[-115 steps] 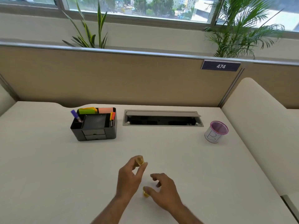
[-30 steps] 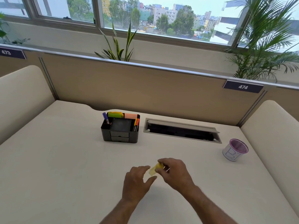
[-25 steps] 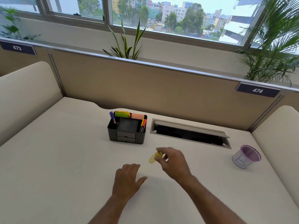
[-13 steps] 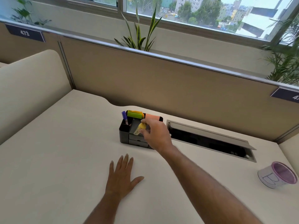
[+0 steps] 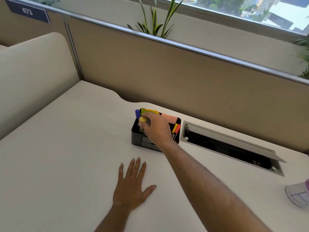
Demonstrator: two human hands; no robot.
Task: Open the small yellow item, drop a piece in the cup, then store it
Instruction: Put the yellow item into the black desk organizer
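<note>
My right hand (image 5: 156, 128) reaches over the black desk organizer (image 5: 136, 137) and grips the small yellow item (image 5: 142, 122), a little tube with a yellow cap, held upright with its lower end inside the organizer's left front compartment. My left hand (image 5: 132, 185) lies flat on the white desk with fingers spread, holding nothing. The cup (image 5: 298, 195), white with a purple rim, sits at the far right edge, partly cut off by the frame.
The organizer also holds a purple marker (image 5: 137, 113), green and pink sticky notes (image 5: 168, 117) and orange-yellow pens (image 5: 176, 128). An open cable tray (image 5: 230, 148) is recessed in the desk (image 5: 66, 148) to the right. Beige dividers border the desk at back and left.
My right hand carried the yellow item from the desk centre to the organizer and lowered it into the left compartment. My left hand let go and settled flat on the desk.
</note>
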